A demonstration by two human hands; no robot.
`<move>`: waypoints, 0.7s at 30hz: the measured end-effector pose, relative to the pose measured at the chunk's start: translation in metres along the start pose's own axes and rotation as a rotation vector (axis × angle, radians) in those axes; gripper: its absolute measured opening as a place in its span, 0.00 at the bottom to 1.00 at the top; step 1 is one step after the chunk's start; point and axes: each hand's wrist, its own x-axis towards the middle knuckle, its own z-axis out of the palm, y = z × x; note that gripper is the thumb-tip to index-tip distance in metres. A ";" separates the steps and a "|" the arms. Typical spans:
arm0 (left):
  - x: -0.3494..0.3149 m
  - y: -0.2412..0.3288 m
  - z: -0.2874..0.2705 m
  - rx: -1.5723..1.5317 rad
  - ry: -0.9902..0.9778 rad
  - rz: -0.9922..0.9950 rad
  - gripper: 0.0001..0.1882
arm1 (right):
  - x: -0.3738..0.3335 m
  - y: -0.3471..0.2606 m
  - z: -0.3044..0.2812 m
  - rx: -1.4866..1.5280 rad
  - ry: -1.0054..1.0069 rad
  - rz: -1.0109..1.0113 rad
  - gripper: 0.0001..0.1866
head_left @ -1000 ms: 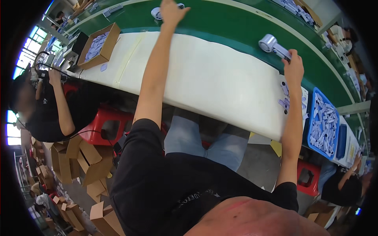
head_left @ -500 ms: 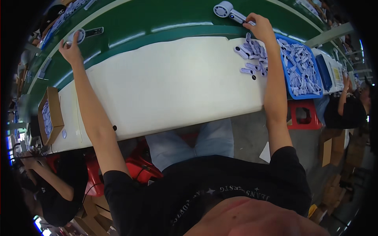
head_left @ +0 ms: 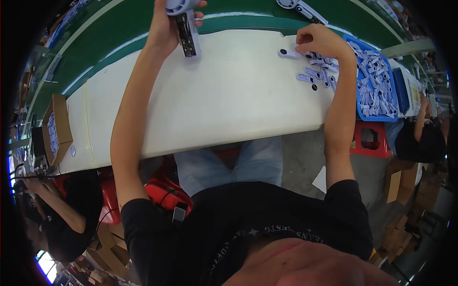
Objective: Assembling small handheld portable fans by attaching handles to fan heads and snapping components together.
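Observation:
My left hand (head_left: 162,31) is closed around a small handheld fan (head_left: 188,38) at the table's far edge. The fan's round head is cut off by the top of the picture, and its handle points toward me with dark inner parts exposed. My right hand (head_left: 327,40) is over the far right of the table, thumb and fingers pinching the end of a pale purple handle cover (head_left: 287,54) with a dark oval on it. Beneath and beside that hand lies a loose pile of similar covers (head_left: 312,72).
Another handheld fan (head_left: 310,12) lies on the green conveyor (head_left: 238,22) beyond the table. A blue tray (head_left: 377,118) full of covers stands at the right; a cardboard box (head_left: 62,126) with parts stands at the left. Co-workers sit on both sides.
My left hand has brought the fan from the conveyor at far left toward the middle. My right hand has let go of the other fan and come down to the cover pile.

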 end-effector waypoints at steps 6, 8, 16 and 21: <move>-0.025 -0.030 0.064 -0.023 -0.101 -0.097 0.27 | 0.007 -0.010 0.005 -0.020 0.158 -0.121 0.10; -0.026 -0.039 0.061 0.013 -0.079 -0.105 0.26 | 0.015 -0.021 0.011 0.023 0.256 -0.177 0.10; -0.015 -0.040 0.046 0.051 0.184 0.000 0.28 | 0.035 -0.057 0.066 0.572 0.232 -0.125 0.13; -0.008 -0.042 0.031 0.115 0.315 0.089 0.26 | 0.027 -0.065 0.067 0.060 0.235 -0.368 0.15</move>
